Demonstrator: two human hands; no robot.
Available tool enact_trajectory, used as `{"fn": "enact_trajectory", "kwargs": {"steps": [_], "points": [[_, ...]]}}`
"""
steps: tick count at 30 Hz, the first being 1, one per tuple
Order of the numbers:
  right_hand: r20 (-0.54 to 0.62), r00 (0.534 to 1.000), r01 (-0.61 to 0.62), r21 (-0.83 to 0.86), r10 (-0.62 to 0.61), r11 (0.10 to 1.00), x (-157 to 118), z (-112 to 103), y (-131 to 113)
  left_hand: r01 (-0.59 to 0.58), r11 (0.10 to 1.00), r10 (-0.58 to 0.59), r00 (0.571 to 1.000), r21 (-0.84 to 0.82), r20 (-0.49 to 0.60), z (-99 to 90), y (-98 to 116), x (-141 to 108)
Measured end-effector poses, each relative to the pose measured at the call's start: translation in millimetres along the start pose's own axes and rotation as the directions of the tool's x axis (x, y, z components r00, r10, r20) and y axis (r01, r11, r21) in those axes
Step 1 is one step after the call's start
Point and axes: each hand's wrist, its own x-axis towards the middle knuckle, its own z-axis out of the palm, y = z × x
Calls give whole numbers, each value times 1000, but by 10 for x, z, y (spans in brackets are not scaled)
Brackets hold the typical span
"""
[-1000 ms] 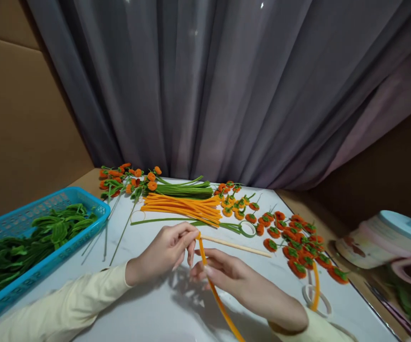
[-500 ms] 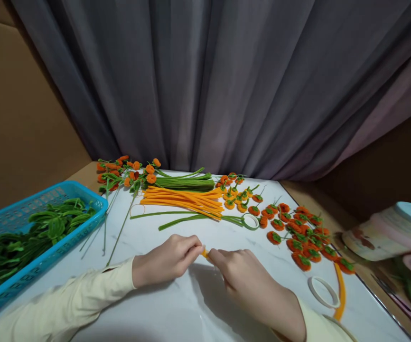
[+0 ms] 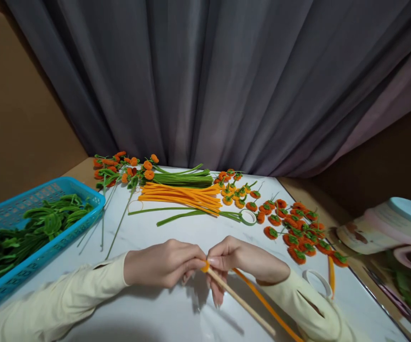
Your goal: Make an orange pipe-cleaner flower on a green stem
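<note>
- Orange strip (image 3: 269, 307) appears mid-wrap around the tip of the wooden stick (image 3: 243, 302).
- Left hand (image 3: 164, 266) pinches the wrap; right hand (image 3: 244, 259) pinches strip beside the tip.
- Another turn needs even tension.

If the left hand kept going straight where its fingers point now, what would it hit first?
Most likely the orange coil on the end of the wooden stick, already at the left hand's fingertips, then the right hand's fingertips. Their exact depth order is unclear.
</note>
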Motion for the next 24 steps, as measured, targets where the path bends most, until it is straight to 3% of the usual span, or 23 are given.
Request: {"fn": "enact_trajectory", "kwargs": {"steps": [3, 7, 10, 13, 16, 19, 21, 24], "points": [[150, 986, -115, 307, 71, 945, 89, -23, 144, -105, 971, 102, 994, 213, 22, 26, -40, -37], [296, 951, -225, 475, 87, 850, 144, 25, 253, -243, 909, 237, 970, 338, 60, 39, -76, -65], [299, 954, -168, 534, 1, 829, 163, 83, 297, -276, 930, 281, 960, 242, 12, 34, -96, -70], [191, 980, -58, 536, -54, 842, 154, 105, 302, -210, 974, 214, 976, 90, -39, 30, -127, -63], [-29, 998, 60, 351, -53, 935, 78, 102, 212, -164, 981, 168, 985, 107, -33, 18, -145, -45], [-269, 960, 65, -32, -71, 997, -35, 134, 53, -32, 998, 38, 993, 62, -111, -2, -114, -16], [-371, 914, 26, -356, -167, 934, -92, 183, -47, 91, 995, -96, 984, -40, -151, -3, -66, 11], [-353, 864, -27, -745, -360, 667, -118, 264, -157, 223, 949, -251, 962, -225, -107, 42, 10, 57]]}}
